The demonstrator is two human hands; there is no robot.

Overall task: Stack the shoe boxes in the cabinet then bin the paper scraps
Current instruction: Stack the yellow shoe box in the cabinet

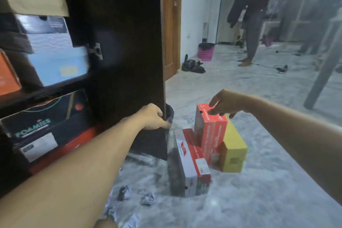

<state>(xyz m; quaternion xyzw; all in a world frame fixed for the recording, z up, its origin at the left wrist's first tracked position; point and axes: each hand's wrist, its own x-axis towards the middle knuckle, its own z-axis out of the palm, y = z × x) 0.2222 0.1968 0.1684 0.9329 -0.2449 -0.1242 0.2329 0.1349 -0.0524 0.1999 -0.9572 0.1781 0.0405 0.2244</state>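
Our left hand (150,116) grips the edge of the open cabinet door (129,61), fingers curled round it. Our right hand (224,103) reaches over the upright red shoe box (211,135), fingers spread and not yet closed on it. This box leans against the yellow shoe box (234,151) and the red-and-white shoe box (190,161) on the floor; lifting it carelessly could topple its neighbours. Crumpled paper scraps (147,198) lie underfoot. Only "FOAMIES" reads clearly, on a black box (46,126) inside the cabinet.
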